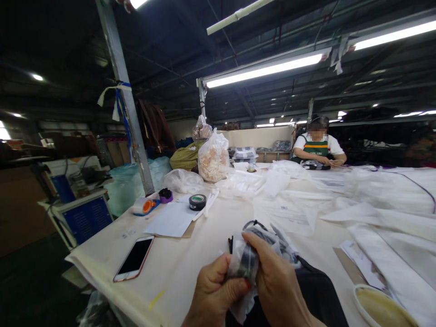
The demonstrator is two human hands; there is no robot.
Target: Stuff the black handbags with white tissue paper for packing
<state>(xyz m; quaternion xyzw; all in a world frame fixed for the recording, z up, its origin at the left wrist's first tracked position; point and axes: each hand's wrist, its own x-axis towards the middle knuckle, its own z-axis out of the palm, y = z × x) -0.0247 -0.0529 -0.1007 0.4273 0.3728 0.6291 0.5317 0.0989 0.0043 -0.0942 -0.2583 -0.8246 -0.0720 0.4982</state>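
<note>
By the table's (pixel 189 254) near left corner lies a phone (pixel 134 259). Toward the near edge, the left hand (pixel 215 288) pinches a film-wrapped dark bundle (pixel 245 262) — the right hand (pixel 275 276) grips it too — above a black case (pixel 320 293).

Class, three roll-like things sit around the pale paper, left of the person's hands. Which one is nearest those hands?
The black roll, beside the white sticks; the purple one and the orange-centred one lie farther left.
</note>
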